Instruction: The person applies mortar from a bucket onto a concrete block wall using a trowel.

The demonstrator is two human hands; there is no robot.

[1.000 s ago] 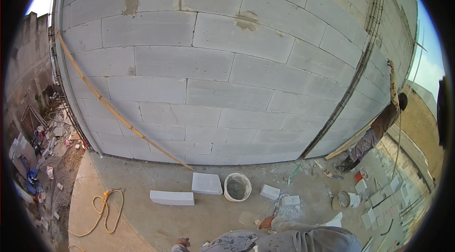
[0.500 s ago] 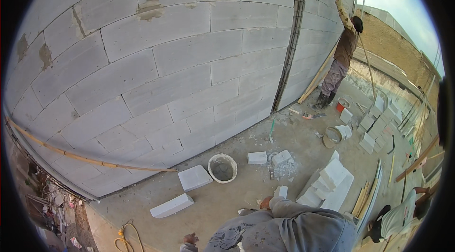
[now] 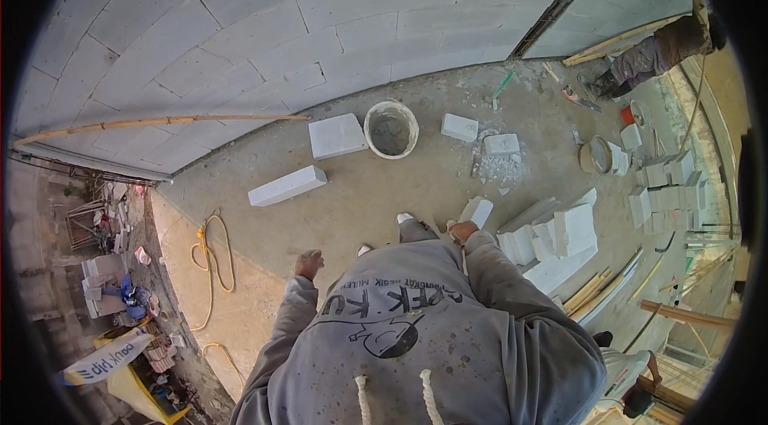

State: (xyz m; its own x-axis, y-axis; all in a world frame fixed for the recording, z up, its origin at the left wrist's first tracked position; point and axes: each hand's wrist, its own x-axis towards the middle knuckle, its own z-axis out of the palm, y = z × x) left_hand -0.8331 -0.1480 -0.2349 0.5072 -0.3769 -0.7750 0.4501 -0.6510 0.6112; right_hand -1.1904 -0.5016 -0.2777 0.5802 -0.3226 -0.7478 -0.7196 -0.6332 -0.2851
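My left hand point(image 3: 309, 263) hangs over the concrete floor by my left side. Its fingers are loosely bent and apart, with nothing visible in them. My right hand point(image 3: 462, 232) is in front of my right side, its fingers closed. Whatever it may hold is too small to make out. Just beyond it in view is a small white block point(image 3: 478, 211); I cannot tell whether they touch. A bucket of grey mortar point(image 3: 391, 130) stands near the wall, beside a wide white block point(image 3: 336, 136). A long narrow block point(image 3: 287, 187) lies nearer to me.
Stacked white blocks point(image 3: 552, 233) stand to my right, beside wooden strips point(image 3: 588, 291). Two blocks lie amid rubble point(image 3: 498, 165). A yellow hose point(image 3: 210, 265) curls near the left floor edge, with debris below. A person point(image 3: 656, 53) stands by the wall; another point(image 3: 628, 373) is lower right.
My view has tipped down from the wall towards the floor and my body. Both my arms now show more fully. The blocks and bucket appear unmoved on the floor.
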